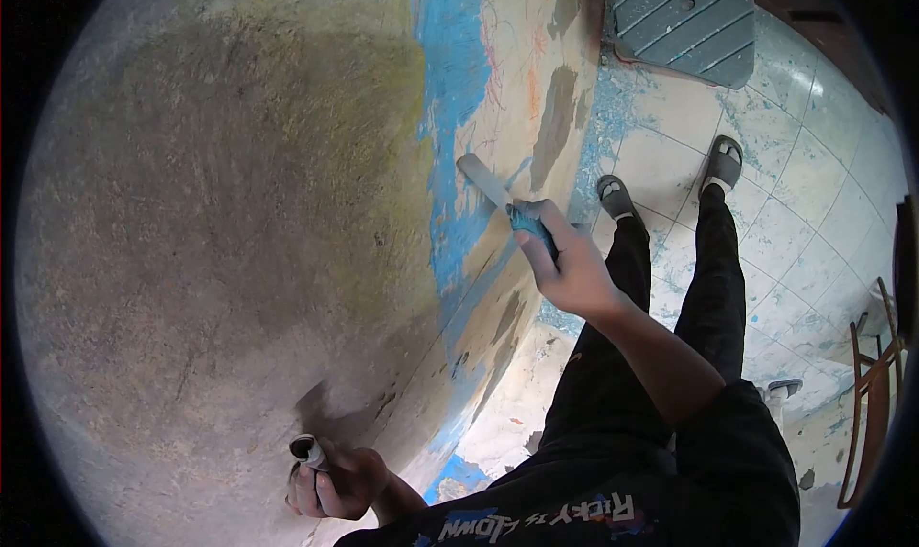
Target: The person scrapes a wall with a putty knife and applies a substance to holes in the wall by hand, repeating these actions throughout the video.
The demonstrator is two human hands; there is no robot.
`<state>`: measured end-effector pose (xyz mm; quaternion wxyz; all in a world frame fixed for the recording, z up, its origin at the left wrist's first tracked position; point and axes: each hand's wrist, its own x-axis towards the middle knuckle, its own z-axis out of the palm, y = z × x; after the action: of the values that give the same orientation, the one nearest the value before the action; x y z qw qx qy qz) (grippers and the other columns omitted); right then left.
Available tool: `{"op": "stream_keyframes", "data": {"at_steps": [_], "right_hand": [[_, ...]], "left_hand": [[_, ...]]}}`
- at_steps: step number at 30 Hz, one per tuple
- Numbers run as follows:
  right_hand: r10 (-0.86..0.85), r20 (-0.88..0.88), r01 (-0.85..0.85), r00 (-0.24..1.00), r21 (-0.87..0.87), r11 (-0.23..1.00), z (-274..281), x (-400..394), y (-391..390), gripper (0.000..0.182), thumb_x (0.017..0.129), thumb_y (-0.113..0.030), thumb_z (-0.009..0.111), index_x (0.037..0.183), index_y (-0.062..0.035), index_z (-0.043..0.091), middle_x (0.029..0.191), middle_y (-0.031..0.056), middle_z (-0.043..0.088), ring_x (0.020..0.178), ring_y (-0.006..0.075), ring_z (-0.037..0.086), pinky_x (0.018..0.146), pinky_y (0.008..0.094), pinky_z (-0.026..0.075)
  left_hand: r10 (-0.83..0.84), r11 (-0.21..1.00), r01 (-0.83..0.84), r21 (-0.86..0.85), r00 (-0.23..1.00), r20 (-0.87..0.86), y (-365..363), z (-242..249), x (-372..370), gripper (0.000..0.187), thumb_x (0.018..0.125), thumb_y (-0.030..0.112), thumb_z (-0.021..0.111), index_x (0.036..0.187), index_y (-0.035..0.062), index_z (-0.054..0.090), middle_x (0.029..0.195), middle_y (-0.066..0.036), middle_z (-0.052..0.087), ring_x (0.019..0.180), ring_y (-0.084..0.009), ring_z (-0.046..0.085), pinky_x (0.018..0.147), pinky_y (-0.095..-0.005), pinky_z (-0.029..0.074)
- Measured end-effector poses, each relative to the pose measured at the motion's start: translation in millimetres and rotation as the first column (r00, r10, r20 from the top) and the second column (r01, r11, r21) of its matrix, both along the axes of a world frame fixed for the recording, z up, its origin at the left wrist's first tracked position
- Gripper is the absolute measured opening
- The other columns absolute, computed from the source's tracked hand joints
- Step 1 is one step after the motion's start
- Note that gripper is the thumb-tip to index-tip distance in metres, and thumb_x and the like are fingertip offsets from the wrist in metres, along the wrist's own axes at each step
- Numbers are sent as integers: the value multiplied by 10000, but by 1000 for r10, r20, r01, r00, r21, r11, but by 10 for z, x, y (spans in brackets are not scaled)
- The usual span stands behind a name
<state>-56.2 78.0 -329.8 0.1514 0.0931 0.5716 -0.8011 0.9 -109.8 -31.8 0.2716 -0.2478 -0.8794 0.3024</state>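
My right hand (574,274) is closed around the teal handle of a scraper (485,181). The scraper's flat blade points up and to the left, its tip over the edge of a blue paint strip (448,97) on the wall (239,183). Lower down on the left, my left hand (340,482) grips a short, pale, hollow tube (306,448) with its dark round opening facing up. A shadow falls on the wall just above that hand. Beside the blue strip, the wall shows cream paint with grey bare patches (553,131).
Pale floor tiles (795,155) spattered with blue flakes lie under my sandalled feet (723,162). A grey-blue ridged plastic step or lid (684,21) stands against the wall ahead. To the right is a brown wooden frame (869,403), partly cut off by the view's edge.
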Motion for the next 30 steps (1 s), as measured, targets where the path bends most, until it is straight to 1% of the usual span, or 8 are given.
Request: {"op": "stream_keyframes", "data": {"at_steps": [4, 7, 13, 16, 20, 25, 28, 30], "right_hand": [[170, 79, -175, 982, 58, 983, -34, -163, 157, 217, 983, -120, 592, 1181, -52, 537, 700, 240, 605, 693, 471, 652, 589, 461, 486], [134, 53, -137, 990, 68, 988, -58, -143, 169, 200, 985, -126, 590, 1162, -53, 530, 694, 238, 605, 685, 471, 648, 580, 466, 480], [143, 17, -144, 990, 66, 987, -48, -67, 123, 200, 988, -134, 587, 1155, -48, 517, 671, 226, 595, 662, 466, 642, 565, 478, 472], [139, 55, -143, 989, 64, 988, -36, -50, 119, 198, 989, -134, 587, 1153, -45, 519, 674, 226, 598, 658, 463, 643, 565, 476, 472], [51, 72, -54, 996, 42, 998, 4, 66, -39, 208, 993, -139, 587, 1167, -47, 521, 666, 222, 596, 645, 455, 643, 560, 468, 472], [70, 99, -80, 993, 98, 992, 16, -327, 113, 212, 994, -140, 587, 1175, -46, 529, 669, 224, 603, 644, 450, 643, 561, 456, 476], [83, 31, -86, 996, 80, 993, -2, -95, 108, 203, 993, -138, 589, 1162, -44, 526, 669, 227, 604, 655, 454, 645, 565, 454, 477], [89, 28, -91, 996, 87, 992, -55, -73, 85, 204, 990, -135, 591, 1161, -45, 527, 664, 225, 600, 660, 457, 645, 568, 454, 477]], "left_hand": [[7, 1000, -7, -9, 1000, 17, 36, 14, 11, 388, 836, 22, 818, 1121, 64, 559, 1026, -102, 632, 853, -250, 586, 757, -391, 436], [31, 998, -31, -47, 1000, -6, 41, 9, 13, 378, 841, 12, 808, 1122, 58, 559, 1027, -109, 631, 862, -256, 586, 751, -389, 442], [-5, 1000, 5, 8, 1000, 0, 3, 3, 18, 365, 847, 1, 795, 1120, 45, 557, 1024, -130, 628, 859, -265, 583, 733, -387, 443], [24, 1000, -24, 1, 1000, -19, 34, -27, 14, 374, 841, -17, 791, 1125, 49, 557, 1025, -138, 627, 861, -276, 580, 733, -383, 444], [37, 999, -37, 3, 999, -23, 42, -26, 14, 378, 843, -28, 780, 1136, 61, 559, 1026, -145, 625, 885, -288, 577, 750, -389, 451], [43, 999, -42, 8, 998, -38, 46, -33, 31, 380, 844, -28, 777, 1139, 61, 556, 1034, -133, 624, 905, -280, 575, 767, -397, 456], [-48, 998, 45, 46, 997, 63, 2, 43, 18, 374, 810, -99, 793, 1109, -22, 581, 1069, -206, 587, 934, -311, 647, 745, -371, 604], [-61, 997, 59, 46, 997, 55, -33, 19, 7, 369, 812, -103, 788, 1107, -24, 581, 1067, -211, 585, 930, -314, 649, 748, -376, 606]]}}
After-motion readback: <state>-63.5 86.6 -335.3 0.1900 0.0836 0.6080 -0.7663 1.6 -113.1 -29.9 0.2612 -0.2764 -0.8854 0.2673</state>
